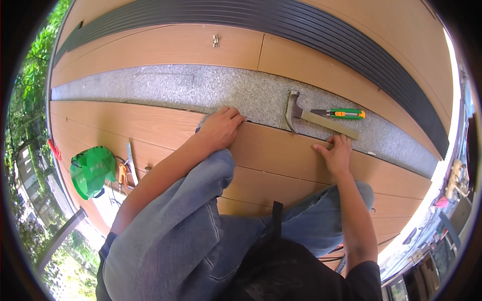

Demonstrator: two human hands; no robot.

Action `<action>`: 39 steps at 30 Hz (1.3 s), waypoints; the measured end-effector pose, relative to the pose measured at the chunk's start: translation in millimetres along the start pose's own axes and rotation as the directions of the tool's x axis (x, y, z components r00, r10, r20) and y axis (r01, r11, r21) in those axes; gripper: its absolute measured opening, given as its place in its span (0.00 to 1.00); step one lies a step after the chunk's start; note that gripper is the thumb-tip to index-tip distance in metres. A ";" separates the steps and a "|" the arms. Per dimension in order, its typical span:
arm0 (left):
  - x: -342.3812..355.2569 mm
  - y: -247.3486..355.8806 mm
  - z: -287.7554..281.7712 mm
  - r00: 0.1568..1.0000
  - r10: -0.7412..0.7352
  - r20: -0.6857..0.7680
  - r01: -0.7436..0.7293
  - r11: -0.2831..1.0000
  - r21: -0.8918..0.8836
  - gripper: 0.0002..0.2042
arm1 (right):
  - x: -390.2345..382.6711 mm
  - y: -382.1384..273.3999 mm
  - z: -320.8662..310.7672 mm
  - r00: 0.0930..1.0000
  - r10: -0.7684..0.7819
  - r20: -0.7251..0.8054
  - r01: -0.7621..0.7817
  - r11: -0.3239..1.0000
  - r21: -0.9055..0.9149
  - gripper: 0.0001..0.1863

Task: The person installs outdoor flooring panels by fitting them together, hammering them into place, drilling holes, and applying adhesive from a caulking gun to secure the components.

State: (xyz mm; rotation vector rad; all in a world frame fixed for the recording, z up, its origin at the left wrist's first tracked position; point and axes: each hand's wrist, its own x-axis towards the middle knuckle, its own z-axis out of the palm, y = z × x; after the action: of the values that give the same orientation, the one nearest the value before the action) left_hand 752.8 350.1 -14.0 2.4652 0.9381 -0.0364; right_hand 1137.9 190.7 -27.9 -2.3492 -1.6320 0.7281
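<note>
My left hand (220,129) is closed at the far edge of a wood-coloured plank (281,145), its fingertips bunched beside a small dark piece (248,120) at that edge. Whatever those fingers hold is hidden. Farther right along the same edge, my right hand (336,153) rests on the plank with thumb and fingers apart. Just beyond its fingertips lies a claw hammer (321,120), the head to the left and the pale handle reaching toward the hand. A green and orange utility knife (341,114) lies beside the hammer on the grey strip (221,85).
More planks and a dark ribbed strip (211,12) run across the far side. Small metal clips (216,41) sit on a far plank. At left are a green bag (93,171), an orange-handled tool (122,173) and a blade-like strip (132,163). My bent knees flank the near planks.
</note>
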 end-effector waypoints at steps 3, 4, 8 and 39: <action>-0.3 4.8 3.1 0.999 -0.028 -0.044 0.028 1.000 0.012 0.14 | 0.1 1.4 -1.0 1.000 0.002 0.005 -0.002 1.000 0.005 0.27; 0.4 6.5 3.5 0.996 -0.049 -0.073 0.050 0.999 0.006 0.14 | -0.8 1.5 -2.5 0.999 0.027 0.028 -0.027 1.000 -0.006 0.28; -1.9 7.4 -1.0 0.999 0.019 0.026 -0.020 0.999 0.046 0.17 | 0.8 -1.0 -5.4 0.995 0.064 0.077 -0.064 0.998 -0.005 0.30; -8.7 27.4 -3.8 0.966 0.214 0.142 -0.224 0.973 0.059 0.23 | 5.2 -3.1 -6.5 0.993 0.083 0.086 -0.089 0.994 0.065 0.28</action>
State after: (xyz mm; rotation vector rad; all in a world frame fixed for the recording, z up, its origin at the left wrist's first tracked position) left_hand 762.8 328.9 3.2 2.5845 0.6138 -0.1635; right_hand 1140.0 197.5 -22.5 -2.3825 -1.5193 0.8953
